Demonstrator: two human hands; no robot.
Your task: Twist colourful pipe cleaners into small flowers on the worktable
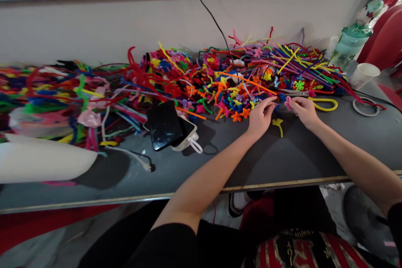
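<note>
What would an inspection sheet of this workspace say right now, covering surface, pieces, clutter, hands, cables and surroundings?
Surface: grey table with a light front edge.
Pieces: pink flower in the right hand; yellow flower with a stem, lying on the table.
Clutter: long heap of coloured stems and flowers along the back; dark phone overlapping a white-cased item; paper cup.
Hands: right pinches the pink flower; left hand close by, grip unclear.
Cables: black cable hanging into the heap; white cable at front left.
Surroundings: pale wall behind; red chair at right.
</note>
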